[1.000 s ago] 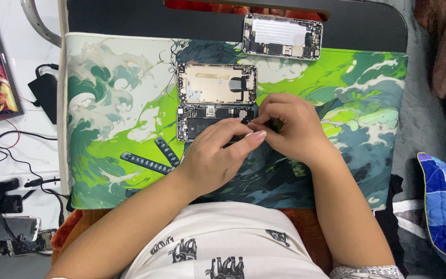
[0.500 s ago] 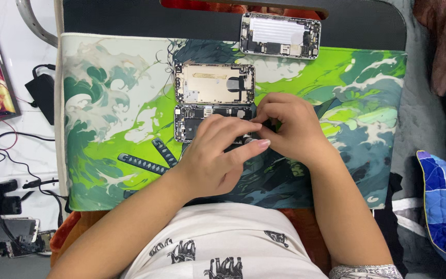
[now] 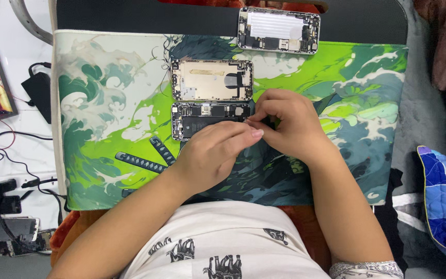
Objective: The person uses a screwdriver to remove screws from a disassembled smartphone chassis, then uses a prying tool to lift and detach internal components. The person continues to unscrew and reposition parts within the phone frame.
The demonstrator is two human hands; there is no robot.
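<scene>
An opened phone lies on the green wave-patterned mat in two halves: a gold inner panel above and the dark body with battery below it. My left hand rests over the body's lower right part, fingers together, pressing down on it. Curled at the body's right end is my right hand, pinching something small and dark that I cannot make out. The fingertips of both hands meet there.
A second stripped phone chassis lies at the mat's top edge. Painted sword shapes are part of the mat. Cables, a charger and a small device lie left of the mat. A blue cushion is at right.
My left hand has slid slightly right over the phone body, its fingertips now meeting those of the right hand. The right hand has stayed at the phone's right end.
</scene>
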